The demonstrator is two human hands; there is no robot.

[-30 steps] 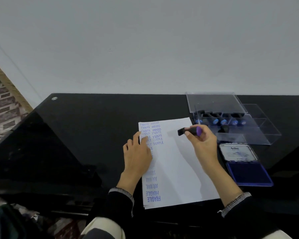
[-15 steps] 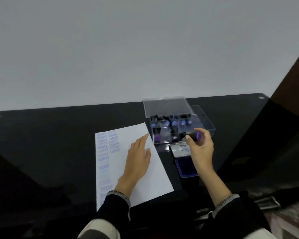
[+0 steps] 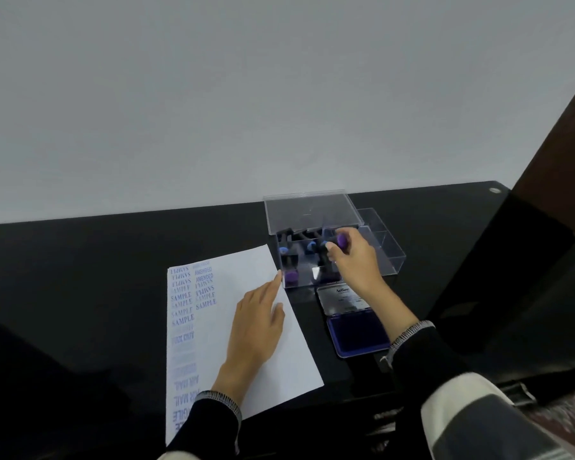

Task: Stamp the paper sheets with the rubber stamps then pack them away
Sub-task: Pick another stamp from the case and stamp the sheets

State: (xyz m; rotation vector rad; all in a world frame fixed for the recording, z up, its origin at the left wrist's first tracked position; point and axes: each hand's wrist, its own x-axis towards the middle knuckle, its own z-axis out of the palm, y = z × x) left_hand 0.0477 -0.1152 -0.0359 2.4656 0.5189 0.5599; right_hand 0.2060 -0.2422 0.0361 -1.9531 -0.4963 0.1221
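Stamp: the purple-capped stamp point(image 3: 341, 241) sits in my right hand point(image 3: 354, 260), held over the clear plastic case point(image 3: 392, 257).
Right grip: my fingers curl round the stamp, pinching it by the handle; its printing face is hidden from me.
Left grip: my left hand point(image 3: 256, 322) lies flat on the paper sheet point(image 3: 292, 353), fingers straight, holding nothing, only pressing the sheet to the tabletop point(image 3: 97, 277).
Paper sheet: blue prints run down its left side, SAMPLE, AMENDED, AIR MAIL and FRAGILE among them; the right half is bare.
Case: its lid point(image 3: 309, 210) stands open at the back; other stamps point(image 3: 291, 277) with blue and purple caps rest inside, and the right-hand compartments look vacant.
Ink pad: the pad point(image 3: 357, 333) lies open just beside the sheet, near the front of the case, its cover point(image 3: 342, 298) folded back.
Step in hand: I judge that I am returning this stamp to the case, either to swap it or to begin packing.
Next move: lower the stamp into a free slot without knocking its neighbours, then loosen my fingers; blurred view leaves the exact slot unclear.
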